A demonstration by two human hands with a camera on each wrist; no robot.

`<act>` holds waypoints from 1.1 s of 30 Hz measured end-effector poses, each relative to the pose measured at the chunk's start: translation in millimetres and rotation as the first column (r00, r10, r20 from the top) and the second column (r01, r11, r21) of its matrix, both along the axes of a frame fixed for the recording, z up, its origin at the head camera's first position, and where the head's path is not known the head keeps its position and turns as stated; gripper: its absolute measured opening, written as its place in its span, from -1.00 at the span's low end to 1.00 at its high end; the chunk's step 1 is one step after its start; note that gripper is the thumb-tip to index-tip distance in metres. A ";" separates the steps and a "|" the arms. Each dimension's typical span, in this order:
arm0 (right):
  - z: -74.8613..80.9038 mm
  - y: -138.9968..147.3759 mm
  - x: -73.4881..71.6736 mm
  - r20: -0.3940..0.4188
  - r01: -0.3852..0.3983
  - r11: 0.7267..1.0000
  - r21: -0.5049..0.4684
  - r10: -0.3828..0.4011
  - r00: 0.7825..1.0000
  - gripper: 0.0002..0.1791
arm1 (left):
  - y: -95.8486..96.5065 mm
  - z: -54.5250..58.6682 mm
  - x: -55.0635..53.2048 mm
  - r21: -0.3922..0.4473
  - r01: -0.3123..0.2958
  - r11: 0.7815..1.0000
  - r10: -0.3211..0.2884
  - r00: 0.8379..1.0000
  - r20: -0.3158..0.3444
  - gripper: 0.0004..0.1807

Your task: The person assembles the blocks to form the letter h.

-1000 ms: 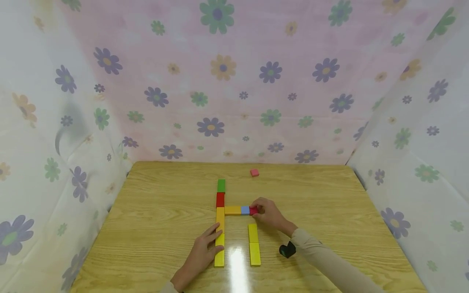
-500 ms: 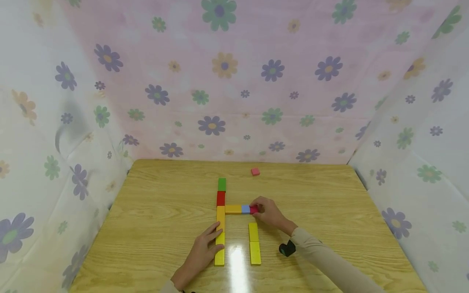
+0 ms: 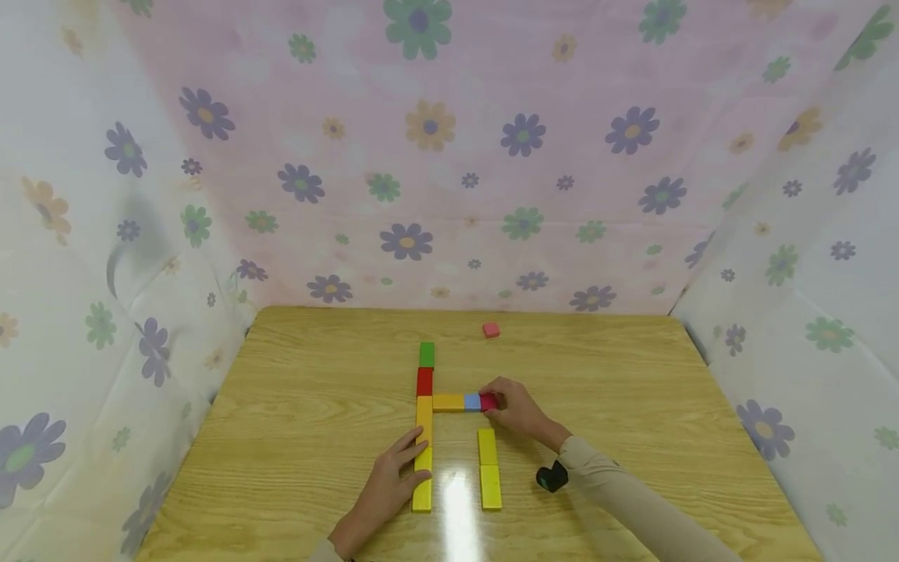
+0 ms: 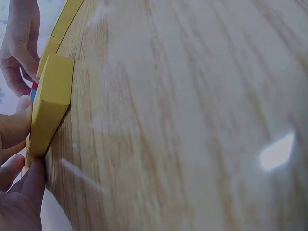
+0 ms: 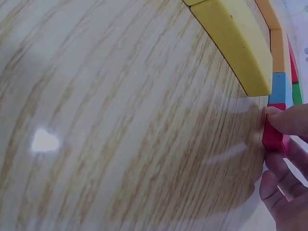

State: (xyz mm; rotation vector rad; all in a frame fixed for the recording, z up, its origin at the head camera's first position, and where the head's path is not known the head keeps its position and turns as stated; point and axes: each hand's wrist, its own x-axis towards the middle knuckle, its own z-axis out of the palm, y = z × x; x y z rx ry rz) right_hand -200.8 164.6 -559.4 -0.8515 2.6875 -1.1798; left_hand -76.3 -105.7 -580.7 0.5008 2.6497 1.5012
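Note:
In the head view, a column of blocks runs up the table: a yellow block (image 3: 422,498) nearest, then an orange block (image 3: 424,412), a red block (image 3: 424,382) and a green block (image 3: 427,354). My left hand (image 3: 381,485) holds the yellow block, thumb on one side and fingers on the other. From the column a row extends right: another orange block (image 3: 449,403), a blue block (image 3: 472,403) and a crimson block (image 3: 487,400). My right hand (image 3: 518,410) pinches the crimson block, which touches the blue one in the right wrist view (image 5: 274,130).
Two yellow blocks (image 3: 489,468) lie end to end, right of the column and below the row. A pink block (image 3: 491,330) sits alone near the table's back edge. Flowered cloth (image 3: 463,156) walls the wooden table (image 3: 309,390) at the back and sides.

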 end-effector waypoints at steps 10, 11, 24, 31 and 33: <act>0.3 0.7 -1.8 0.019 -0.005 1.000 0.030 0.004 1.000 -0.66 | 0.4 1.2 -1.3 -0.001 0.007 1.000 -0.007 1.000 -0.005 -0.42; 0.5 1.0 -2.0 0.018 -0.008 0.999 0.037 0.007 1.000 -0.65 | 0.4 0.8 -1.3 -0.002 0.007 1.000 -0.007 1.000 -0.004 -0.42; 12.2 10.7 -10.2 0.006 -0.036 0.999 0.023 0.036 0.999 -0.71 | -0.1 1.0 -1.9 0.001 0.006 1.000 -0.006 1.000 0.015 -0.43; 27.1 15.5 -16.0 0.015 -0.036 0.999 -0.011 0.036 0.999 -0.70 | -0.5 0.7 -1.9 -0.006 0.009 1.000 -0.009 1.000 0.008 -0.43; 28.1 17.0 -18.2 0.011 -0.036 0.999 -0.020 0.036 0.999 -0.72 | -0.6 0.8 -1.8 -0.004 0.009 1.000 -0.009 1.000 0.005 -0.43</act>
